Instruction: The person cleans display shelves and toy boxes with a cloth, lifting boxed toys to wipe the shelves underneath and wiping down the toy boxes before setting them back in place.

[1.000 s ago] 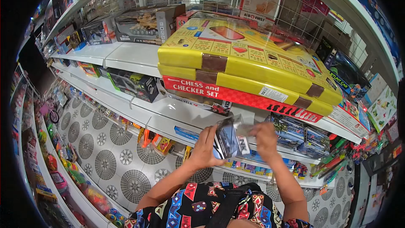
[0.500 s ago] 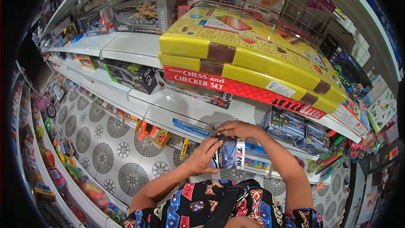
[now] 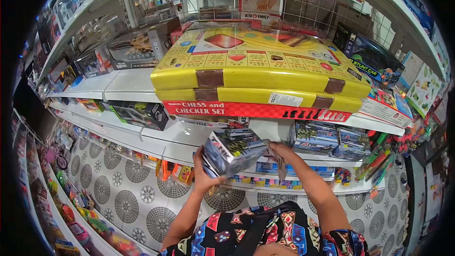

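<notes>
A tank toy box (image 3: 234, 150) is tilted in front of the shelves, its printed front and top showing. My left hand (image 3: 204, 173) grips its left side, thumb low on the front and fingers behind the edge. At the box's right side, my right hand (image 3: 280, 154) is closed on a crumpled greyish cloth (image 3: 281, 168) that hangs below the fingers. Similar blue boxes (image 3: 313, 137) stand on the shelf to the right of that hand.
Yellow game boxes (image 3: 260, 81) lie on a chess and checker set (image 3: 256, 110) on the upper shelf, jutting over its edge. Below are a motorcycle box (image 3: 213, 122) and white shelf edges (image 3: 185, 153). Hanging toys (image 3: 182, 173) are at the lower left.
The tank box has turned and risen, showing another printed side. My right hand has moved from its top edge to its right side with the cloth. The camera view has shifted.
</notes>
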`<act>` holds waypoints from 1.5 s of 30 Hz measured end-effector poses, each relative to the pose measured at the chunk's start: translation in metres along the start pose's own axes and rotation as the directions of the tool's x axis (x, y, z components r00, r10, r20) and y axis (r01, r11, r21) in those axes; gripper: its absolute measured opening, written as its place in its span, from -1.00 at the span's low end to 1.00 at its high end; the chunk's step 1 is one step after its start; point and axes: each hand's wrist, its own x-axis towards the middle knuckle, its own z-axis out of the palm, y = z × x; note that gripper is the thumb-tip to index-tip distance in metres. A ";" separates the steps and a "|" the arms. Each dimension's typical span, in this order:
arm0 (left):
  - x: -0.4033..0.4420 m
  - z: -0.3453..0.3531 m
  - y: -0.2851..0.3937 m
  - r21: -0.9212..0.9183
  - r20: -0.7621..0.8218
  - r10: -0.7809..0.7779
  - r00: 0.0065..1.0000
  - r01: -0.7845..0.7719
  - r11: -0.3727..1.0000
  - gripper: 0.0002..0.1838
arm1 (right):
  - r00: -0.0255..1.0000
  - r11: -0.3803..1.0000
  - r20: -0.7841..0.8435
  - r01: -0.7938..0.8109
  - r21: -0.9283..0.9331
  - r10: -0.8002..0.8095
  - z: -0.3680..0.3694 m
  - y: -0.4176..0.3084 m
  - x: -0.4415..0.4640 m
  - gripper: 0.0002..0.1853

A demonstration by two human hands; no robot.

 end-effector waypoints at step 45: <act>0.051 0.179 0.003 -0.094 0.571 -0.051 0.819 0.127 0.987 -0.03 | -0.049 0.299 -0.311 0.162 -0.940 -0.949 -0.179 -0.038 -0.065 -0.68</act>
